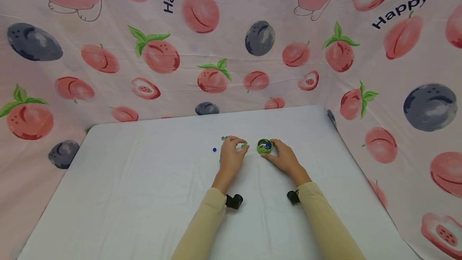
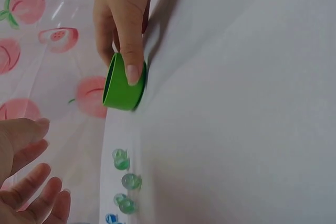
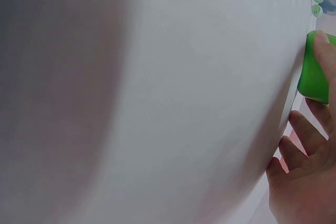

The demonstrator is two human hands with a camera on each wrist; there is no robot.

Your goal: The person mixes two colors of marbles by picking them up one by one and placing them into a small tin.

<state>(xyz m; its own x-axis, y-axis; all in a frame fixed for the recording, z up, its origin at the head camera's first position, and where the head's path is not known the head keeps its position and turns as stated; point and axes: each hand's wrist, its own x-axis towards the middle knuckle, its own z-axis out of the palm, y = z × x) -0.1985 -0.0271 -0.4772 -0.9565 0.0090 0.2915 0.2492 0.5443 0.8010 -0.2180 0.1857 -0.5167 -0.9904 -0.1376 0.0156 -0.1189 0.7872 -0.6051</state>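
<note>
My right hand (image 1: 285,157) grips a small round green cup (image 1: 264,151), thumb on one side and fingers on the other. The cup stands upright on the white table with its mouth up, and something blue and shiny shows inside. To its left, my left hand (image 1: 231,156) hovers with thumb and fingers apart; in the left wrist view its fingers (image 2: 31,187) hold nothing. Green glass marbles (image 2: 131,182) lie on the table between that hand and the cup. A blue marble (image 1: 214,149) sits left of the left hand, which partly hides others.
The white table (image 1: 144,196) reaches well out to both sides. A pink fruit-print cloth (image 1: 231,51) hangs behind it and along its right side. Black wrist cameras (image 1: 234,201) are strapped at both cuffs.
</note>
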